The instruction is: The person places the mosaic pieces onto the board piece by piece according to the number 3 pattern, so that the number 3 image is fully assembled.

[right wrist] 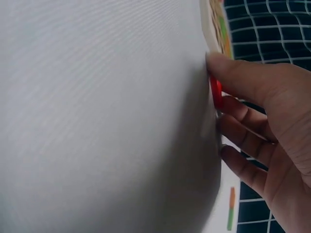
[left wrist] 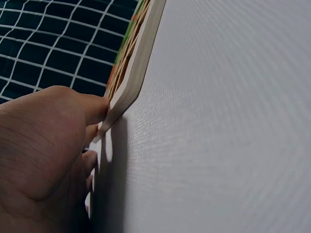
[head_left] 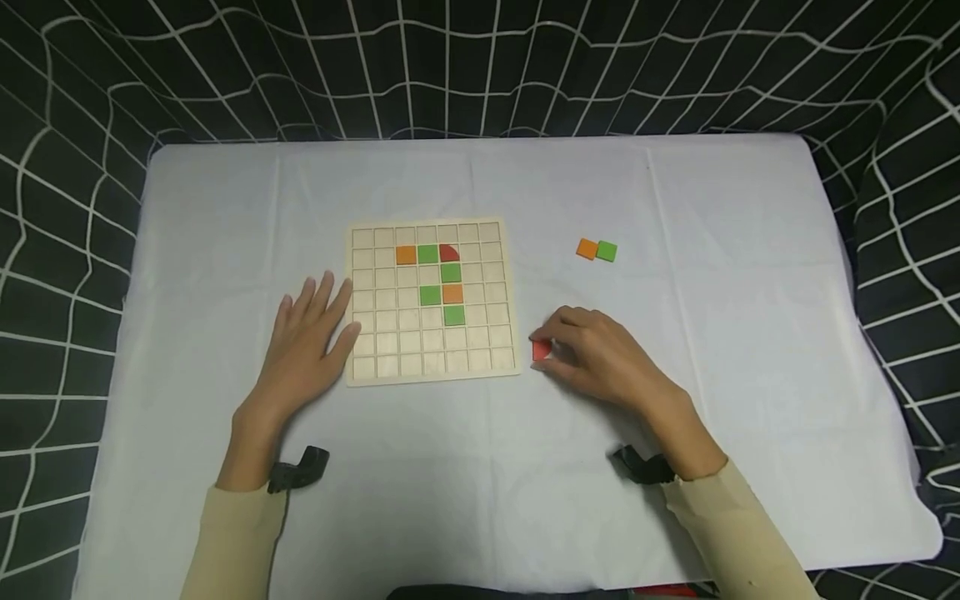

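A wooden grid board (head_left: 386, 343) lies on the white table, with several orange, green and red tiles set in its upper and middle squares. Along the board's left edge rests my left hand (head_left: 303, 350), fingers spread, its thumb at the rim in the left wrist view. Just right of the board, my right hand (head_left: 600, 354) pinches a red tile (head_left: 541, 350) between thumb and fingers, low at the tabletop. In the right wrist view the red tile (right wrist: 216, 92) appears edge-on beneath the thumb. On the board, a red tile (head_left: 448, 252) with one rounded corner sits beside a green tile (head_left: 427, 254).
An orange tile (head_left: 587, 248) and a green tile (head_left: 607, 251) lie side by side on the cloth, beyond my right hand. The table (head_left: 750, 292) has a white cloth and is bordered by white netting (head_left: 450, 87) at the back and sides.
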